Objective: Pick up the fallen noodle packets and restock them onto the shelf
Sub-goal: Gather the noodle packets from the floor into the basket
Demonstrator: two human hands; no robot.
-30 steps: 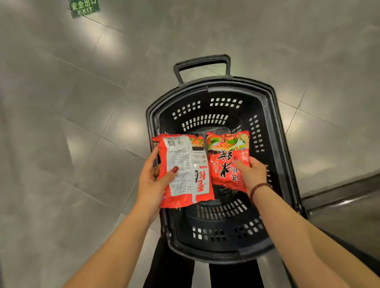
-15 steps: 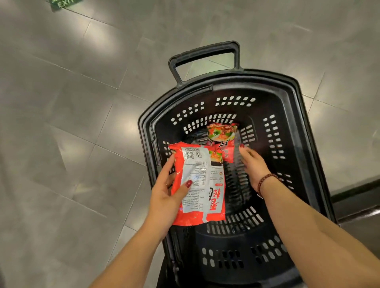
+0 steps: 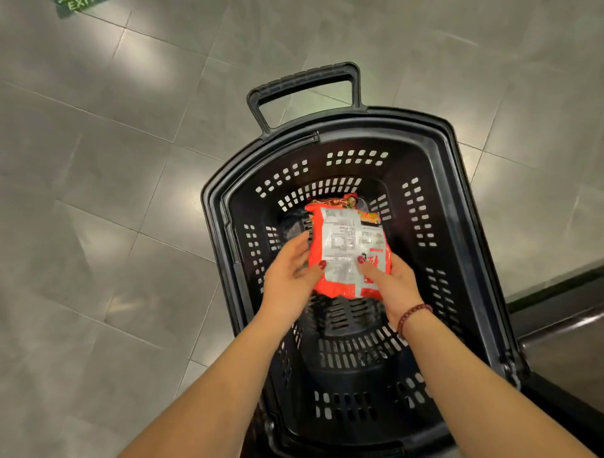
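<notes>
A red noodle packet [image 3: 346, 242] with its white label side up is held over the inside of a black perforated shopping basket [image 3: 434, 157]. My left hand [image 3: 287, 274] grips its left edge, thumb on top. My right hand [image 3: 392, 284] holds its right lower corner, thumb pressed on the label. A second red packet [image 3: 343, 202] lies on the basket bottom, mostly hidden under the held one.
The basket's pull handle [image 3: 304, 81] points away from me. Grey floor tiles [image 3: 114, 196] spread to the left and beyond. A dark ledge with a metal strip [image 3: 555, 313] runs along the right. A green exit marking [image 3: 80, 4] sits on the floor, top left.
The packet my right hand held dropped to the basket bottom. My right hand then came over and took hold of the left hand's packet, which moved lower into the basket.
</notes>
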